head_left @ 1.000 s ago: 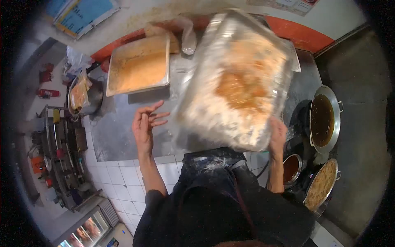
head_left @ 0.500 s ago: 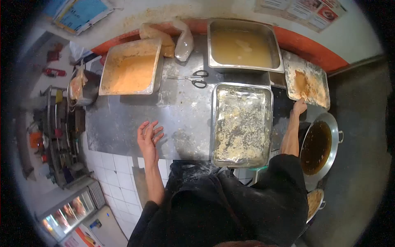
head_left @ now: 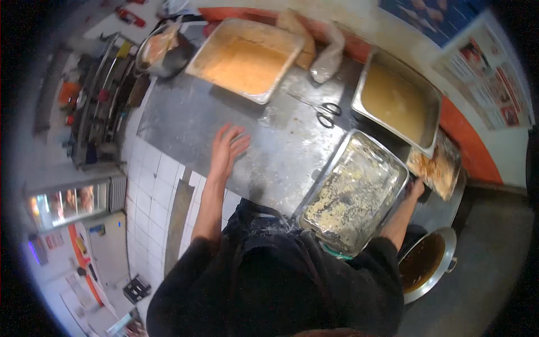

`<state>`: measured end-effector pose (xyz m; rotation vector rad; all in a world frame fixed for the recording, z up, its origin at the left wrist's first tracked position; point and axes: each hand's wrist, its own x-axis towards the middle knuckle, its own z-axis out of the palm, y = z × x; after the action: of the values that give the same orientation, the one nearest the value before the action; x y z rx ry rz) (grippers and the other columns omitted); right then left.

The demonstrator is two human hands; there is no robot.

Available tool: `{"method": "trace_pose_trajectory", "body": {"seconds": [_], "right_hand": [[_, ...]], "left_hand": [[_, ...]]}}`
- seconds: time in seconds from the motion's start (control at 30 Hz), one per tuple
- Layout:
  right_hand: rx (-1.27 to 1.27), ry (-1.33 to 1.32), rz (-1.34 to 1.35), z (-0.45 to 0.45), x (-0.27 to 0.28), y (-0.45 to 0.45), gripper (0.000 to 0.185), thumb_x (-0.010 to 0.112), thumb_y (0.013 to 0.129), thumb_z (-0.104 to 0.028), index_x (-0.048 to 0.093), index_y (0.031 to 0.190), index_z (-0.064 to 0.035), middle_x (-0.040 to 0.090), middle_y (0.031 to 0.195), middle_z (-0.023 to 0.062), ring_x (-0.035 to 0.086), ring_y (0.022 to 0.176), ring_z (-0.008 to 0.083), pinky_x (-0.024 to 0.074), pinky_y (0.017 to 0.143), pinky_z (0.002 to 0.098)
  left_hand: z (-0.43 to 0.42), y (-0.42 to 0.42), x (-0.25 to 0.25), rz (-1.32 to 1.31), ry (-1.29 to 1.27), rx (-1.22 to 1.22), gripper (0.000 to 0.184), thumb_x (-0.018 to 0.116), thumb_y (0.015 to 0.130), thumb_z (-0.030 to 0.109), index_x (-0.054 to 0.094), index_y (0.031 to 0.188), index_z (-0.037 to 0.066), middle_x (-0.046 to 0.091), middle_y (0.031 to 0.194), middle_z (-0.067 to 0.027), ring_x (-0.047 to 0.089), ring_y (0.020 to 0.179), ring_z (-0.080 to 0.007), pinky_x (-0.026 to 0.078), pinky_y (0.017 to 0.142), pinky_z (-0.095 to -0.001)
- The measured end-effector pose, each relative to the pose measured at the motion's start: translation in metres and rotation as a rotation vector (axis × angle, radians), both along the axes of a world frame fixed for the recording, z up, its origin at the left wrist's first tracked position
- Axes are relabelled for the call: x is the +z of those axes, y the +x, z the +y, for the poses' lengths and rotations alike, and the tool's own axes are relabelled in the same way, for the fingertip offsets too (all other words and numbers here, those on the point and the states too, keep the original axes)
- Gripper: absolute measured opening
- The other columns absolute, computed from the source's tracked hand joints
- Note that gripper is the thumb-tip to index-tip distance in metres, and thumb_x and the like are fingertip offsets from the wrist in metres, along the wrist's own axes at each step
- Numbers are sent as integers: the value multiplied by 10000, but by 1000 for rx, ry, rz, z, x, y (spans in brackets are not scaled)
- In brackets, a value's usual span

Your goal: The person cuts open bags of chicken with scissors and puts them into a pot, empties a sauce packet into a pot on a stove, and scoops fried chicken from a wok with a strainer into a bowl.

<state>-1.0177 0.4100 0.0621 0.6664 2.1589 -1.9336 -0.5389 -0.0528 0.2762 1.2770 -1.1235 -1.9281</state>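
My right hand (head_left: pixel 416 188) has its fingers closed on the near edge of a shallow metal tray (head_left: pixel 447 190) coated with orange-brown powder. Out over the steel table my left hand (head_left: pixel 229 149) is open, fingers spread, holding nothing. Nearest to it is a deep metal pan (head_left: pixel 273 92) of orange powder. Black-handled scissors (head_left: pixel 325 115) lie to the right of that hand. Between my arms sits a rectangular metal tray (head_left: pixel 359 194) speckled with pale crumbs or batter bits.
A deep pan (head_left: pixel 365 84) of cloudy yellowish liquid stands at the back right, beside two plastic bags, one clear (head_left: pixel 328 59), one tan (head_left: pixel 297 36). A round pan (head_left: pixel 443 264) of dark liquid sits low on my right. A pot (head_left: pixel 168 56) stands at the table's far left.
My view has turned, so the whole scene appears rotated clockwise. My right hand stays at the powdered tray's edge, and the powder looks more spread out. My left hand remains open.
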Motion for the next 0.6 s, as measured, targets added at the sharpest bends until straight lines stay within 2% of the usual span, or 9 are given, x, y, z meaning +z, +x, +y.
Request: {"method": "trace_pose_trajectory", "body": {"seconds": [0.03, 0.07, 0.13, 0.2, 0.27, 0.33, 0.4, 0.57, 0.6], "right_hand": [[23, -3, 74, 14, -6, -5, 449, 548, 940, -357, 597, 1050, 75, 631, 979, 141, 616, 766, 211, 529, 665, 316], [5, 114, 249, 13, 6, 8, 539, 532, 949, -365, 522, 1204, 110, 555, 1206, 192, 603, 943, 260, 517, 831, 354], [-6, 309, 297, -2, 59, 55, 556, 518, 961, -326, 428, 1309, 98, 504, 1288, 199, 587, 1001, 280, 493, 882, 357], [-80, 82, 357, -21, 93, 99, 541, 531, 960, -273, 378, 1361, 56, 538, 1214, 187, 589, 917, 258, 500, 811, 348], [-119, 101, 365, -29, 120, 141, 505, 607, 915, -228, 427, 1314, 25, 585, 918, 96, 570, 715, 171, 435, 561, 291], [-186, 64, 377, -25, 115, 166, 531, 605, 910, -207, 393, 1341, 18, 575, 919, 97, 558, 703, 169, 427, 561, 290], [-192, 133, 356, -40, 131, 200, 540, 603, 910, -204, 382, 1351, 15, 571, 916, 99, 555, 701, 170, 429, 567, 292], [-219, 297, 422, -59, 151, 249, 525, 593, 913, -177, 377, 1354, 7, 567, 896, 105, 545, 701, 172, 433, 589, 303], [-194, 305, 412, -62, 151, 255, 525, 577, 931, -224, 379, 1368, -10, 569, 958, 128, 570, 773, 202, 453, 645, 332]], "left_hand": [[-15, -12, -1, 32, 43, 41, 742, 596, 909, 313, 197, 1430, -34, 459, 1308, -226, 570, 1128, -335, 506, 896, -402], [-33, -26, -2, 68, 85, 76, 764, 594, 909, 328, 177, 1441, -29, 420, 1343, -240, 561, 1142, -343, 507, 895, -408], [-76, -48, -29, 150, 151, 114, 818, 644, 860, 363, 164, 1422, 11, 327, 1400, -236, 586, 1061, -381, 528, 841, -434], [-101, -76, -44, 194, 53, 102, 708, 613, 862, 249, 213, 1414, 57, 411, 1336, -199, 586, 1057, -352, 550, 786, -440], [-106, -93, -47, 157, 8, 141, 645, 571, 853, 176, 244, 1398, 69, 444, 1303, -183, 589, 1050, -334, 557, 761, -441], [-115, -104, -45, 117, -33, 174, 597, 529, 843, 102, 275, 1382, 80, 477, 1270, -167, 592, 1044, -316, 563, 737, -441], [-119, -104, -47, 155, -40, 240, 550, 473, 798, 14, 317, 1325, -5, 511, 1206, -172, 608, 1021, -307, 576, 755, -481], [-159, -97, -38, 178, -15, 202, 496, 483, 808, 25, 364, 1287, -28, 533, 1164, -172, 623, 1000, -294, 584, 746, -457], [-170, -97, -36, 155, 11, 185, 488, 482, 814, 26, 372, 1286, -29, 538, 1160, -168, 623, 997, -297, 583, 749, -454]]}}
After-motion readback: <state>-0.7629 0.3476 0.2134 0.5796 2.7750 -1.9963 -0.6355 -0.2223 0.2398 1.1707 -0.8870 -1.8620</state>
